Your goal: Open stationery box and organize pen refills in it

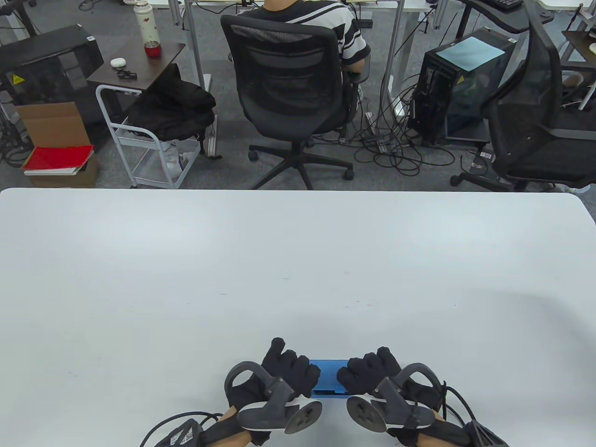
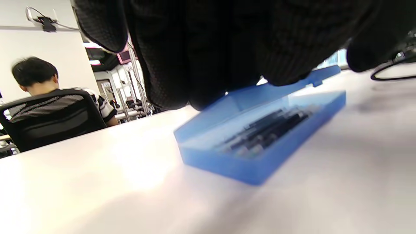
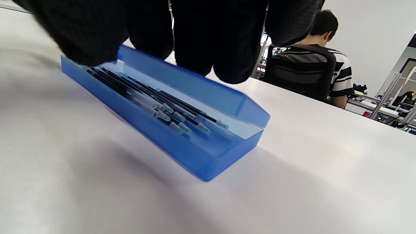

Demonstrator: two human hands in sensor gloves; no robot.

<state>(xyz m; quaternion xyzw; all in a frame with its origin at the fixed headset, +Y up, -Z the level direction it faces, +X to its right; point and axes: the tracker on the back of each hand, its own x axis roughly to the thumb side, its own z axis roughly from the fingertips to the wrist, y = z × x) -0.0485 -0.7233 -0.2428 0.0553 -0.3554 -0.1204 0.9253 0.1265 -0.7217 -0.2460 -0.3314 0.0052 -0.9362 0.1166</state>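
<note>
The box [image 1: 328,379] is already being held open: in both wrist views its lid [image 3: 195,81] is standing up behind the tray, and the refills [image 3: 162,107] are lying inside, side by side along the length of the box. So the opening step is judged as done, and the placing of the refills looks mostly done too. No loose refill is being seen on the table [image 1: 298,260] in any view. What is probably left is only small ordering of the refills, and maybe closing the lid, although the task sentence is not asking for that.

In the table view, the box is lying at about 6 o'clock on the table, close to the near edge, between the two hands. The left hand [image 1: 284,372] is being kept at its 9 o'clock end and the right hand [image 1: 372,372] at its 3 o'clock end. The fingers of both hands are curled over the lid edge, but whether they are really pinching it or only resting on it cannot be told.

The box is made of blue half-transparent plastic, long and flat, with a hinged lid. The refills are thin dark tubes with clear parts and greenish tips.
</note>
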